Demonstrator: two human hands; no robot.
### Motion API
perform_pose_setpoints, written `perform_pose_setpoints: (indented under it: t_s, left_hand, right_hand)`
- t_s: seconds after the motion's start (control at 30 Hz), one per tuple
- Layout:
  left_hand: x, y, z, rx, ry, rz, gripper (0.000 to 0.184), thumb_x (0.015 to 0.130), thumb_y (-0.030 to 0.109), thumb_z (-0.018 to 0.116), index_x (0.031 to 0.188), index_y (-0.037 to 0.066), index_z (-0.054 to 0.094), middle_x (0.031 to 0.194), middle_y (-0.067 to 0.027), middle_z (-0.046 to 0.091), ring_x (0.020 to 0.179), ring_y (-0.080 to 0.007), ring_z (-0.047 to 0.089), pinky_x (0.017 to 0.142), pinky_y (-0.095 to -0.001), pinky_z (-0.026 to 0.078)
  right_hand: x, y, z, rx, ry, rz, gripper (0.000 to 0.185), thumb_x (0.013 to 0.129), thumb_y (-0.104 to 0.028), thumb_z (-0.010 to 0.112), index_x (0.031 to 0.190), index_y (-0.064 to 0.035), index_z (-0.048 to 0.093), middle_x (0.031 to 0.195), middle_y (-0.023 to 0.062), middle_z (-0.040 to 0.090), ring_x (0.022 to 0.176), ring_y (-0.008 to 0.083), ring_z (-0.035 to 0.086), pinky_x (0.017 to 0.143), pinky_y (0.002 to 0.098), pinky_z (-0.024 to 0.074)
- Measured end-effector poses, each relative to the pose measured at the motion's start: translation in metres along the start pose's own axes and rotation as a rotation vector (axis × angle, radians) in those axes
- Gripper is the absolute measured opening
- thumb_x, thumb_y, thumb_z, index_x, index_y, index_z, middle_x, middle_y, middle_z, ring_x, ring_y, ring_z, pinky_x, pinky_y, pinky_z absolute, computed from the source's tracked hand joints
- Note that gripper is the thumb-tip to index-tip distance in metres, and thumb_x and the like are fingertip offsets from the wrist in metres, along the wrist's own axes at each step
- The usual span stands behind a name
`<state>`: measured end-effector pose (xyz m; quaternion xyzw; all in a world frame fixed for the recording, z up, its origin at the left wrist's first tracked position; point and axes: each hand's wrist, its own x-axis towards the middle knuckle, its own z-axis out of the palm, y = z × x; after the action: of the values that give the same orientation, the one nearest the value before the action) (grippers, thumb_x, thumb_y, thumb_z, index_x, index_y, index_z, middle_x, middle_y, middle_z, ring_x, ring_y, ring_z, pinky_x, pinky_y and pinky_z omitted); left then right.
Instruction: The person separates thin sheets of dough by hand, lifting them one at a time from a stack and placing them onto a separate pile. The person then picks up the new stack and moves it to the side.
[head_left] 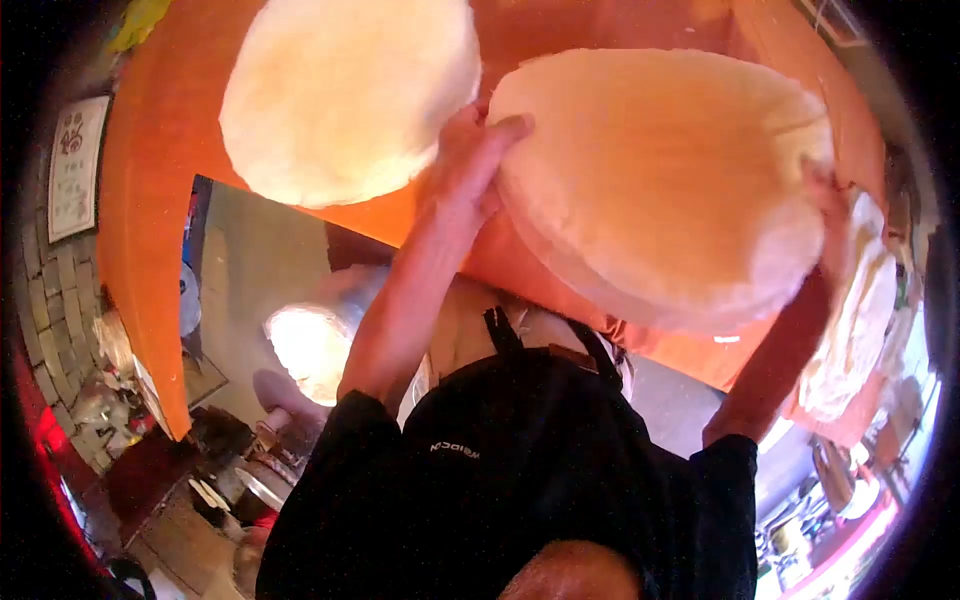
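Note:
A large, thick, pale round slab [660, 180] fills the upper right; it looks like bread or dough, but I cannot tell which. My left hand [478, 155] is closed on its left edge, thumb on the top face and fingers partly hidden beneath. On the opposite side my right hand [825, 205] grips the right edge, its fingers mostly out of sight. A second pale round slab [345, 100] lies on the orange table [400, 222] just left of my left hand. Farther right, beyond my right wrist, is a cream-coloured piece [850, 315] with a wrinkled surface.
The table's orange side arm [150, 220] runs down on the left. A bright round patch [310, 350] shows lower, beside my left forearm. Cluttered items [235, 480] stand at lower left, with more clutter [810, 520] at lower right. A framed sign [78, 168] hangs on the brick wall.

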<state>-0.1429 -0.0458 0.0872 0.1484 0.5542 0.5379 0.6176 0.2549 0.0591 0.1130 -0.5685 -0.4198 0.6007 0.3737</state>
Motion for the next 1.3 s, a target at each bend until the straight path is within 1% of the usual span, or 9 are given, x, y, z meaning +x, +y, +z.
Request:
perform_pose_setpoints:
  t_s: [0.17,0.43,0.5,0.6,0.67,0.87,1.1,1.23,1.3]
  left_hand:
    - [-0.002,0.081,-0.061,0.109,0.214,0.458,0.038,0.08,0.004,0.066,0.116,-0.005,0.055,0.1,-0.013,0.065,0.09,-0.021,0.064,0.08,-0.0321,0.053]
    - [0.004,0.14,-0.243,0.069,0.402,0.614,0.036,0.078,-0.001,0.068,0.112,-0.007,0.058,0.108,-0.015,0.064,0.095,-0.0219,0.064,0.086,-0.0333,0.053]
    - [0.023,0.118,-0.29,0.15,0.439,0.591,0.033,0.078,-0.002,0.068,0.11,-0.007,0.059,0.108,-0.0145,0.064,0.095,-0.0218,0.065,0.087,-0.0338,0.053]
    - [0.038,0.11,-0.317,0.181,0.471,0.606,0.029,0.077,0.002,0.072,0.103,-0.005,0.063,0.099,-0.0095,0.065,0.086,-0.0158,0.063,0.078,-0.0284,0.052]
    - [0.028,0.103,-0.325,0.321,0.566,0.637,0.027,0.077,0.004,0.073,0.101,-0.003,0.064,0.093,-0.0061,0.065,0.08,-0.0125,0.06,0.074,-0.0263,0.05]
    - [0.04,0.096,-0.349,0.46,0.638,0.579,0.027,0.074,0.008,0.076,0.096,-0.002,0.064,0.084,-0.0001,0.063,0.076,-0.0085,0.056,0.068,-0.0246,0.047]
    - [0.02,0.145,-0.298,1.605,0.92,0.613,0.054,0.078,0.04,0.07,0.116,0.004,0.059,0.102,-0.0147,0.066,0.091,-0.03,0.063,0.081,-0.0372,0.049]
    - [0.042,0.149,-0.245,1.977,0.683,0.909,0.049,0.09,0.033,0.055,0.13,0.005,0.051,0.118,-0.0151,0.061,0.106,-0.0326,0.059,0.091,-0.0432,0.047]
    - [0.072,0.143,-0.244,2.092,0.585,1.079,0.046,0.091,0.027,0.051,0.13,0.001,0.049,0.121,-0.0185,0.058,0.111,-0.035,0.056,0.094,-0.044,0.047]
  right_hand:
    - [0.042,-0.086,0.077,-0.584,-0.144,-0.626,0.038,0.093,-0.011,0.043,0.129,-0.0024,0.053,0.129,0.0126,0.056,0.118,0.0207,0.053,0.105,0.0307,0.0373]
    - [0.142,0.022,0.348,0.065,-0.502,-0.256,0.035,0.081,-0.026,0.067,0.106,-0.0022,0.064,0.091,0.0038,0.064,0.079,0.015,0.058,0.067,0.0284,0.0461]
    - [0.135,0.059,0.382,-0.007,-0.67,-0.06,0.036,0.078,-0.028,0.072,0.1,-0.0006,0.067,0.079,0.002,0.063,0.064,0.0099,0.055,0.058,0.0264,0.044]
    - [0.114,0.063,0.386,-0.119,-0.485,-0.274,0.037,0.078,-0.033,0.071,0.1,-0.0027,0.068,0.08,0.0016,0.064,0.066,0.0074,0.055,0.058,0.024,0.0431]
    - [0.12,0.044,0.382,-0.609,-0.327,-0.414,0.038,0.08,-0.036,0.07,0.1,-0.003,0.068,0.078,-0.0004,0.064,0.066,0.0061,0.054,0.057,0.0242,0.0429]
    - [0.102,0.054,0.403,-0.652,-0.19,-0.688,0.053,0.084,-0.043,0.063,0.122,-0.006,0.056,0.11,0.0165,0.059,0.1,0.0277,0.056,0.083,0.0412,0.0439]
    - [0.075,0.023,0.415,-0.999,-0.127,-1.056,0.064,0.084,-0.048,0.061,0.131,-0.0072,0.047,0.125,0.0244,0.047,0.116,0.0392,0.043,0.094,0.0529,0.0339]
    - [0.042,0.035,0.419,-1.209,-0.185,-1.276,0.07,0.083,-0.051,0.059,0.136,-0.0078,0.042,0.134,0.029,0.04,0.126,0.0457,0.035,0.101,0.0597,0.0282]
    - [0.033,0.066,0.426,-1.251,-0.285,-1.138,0.072,0.083,-0.053,0.058,0.137,-0.0088,0.041,0.137,0.0311,0.036,0.129,0.0488,0.031,0.102,0.0631,0.0245]
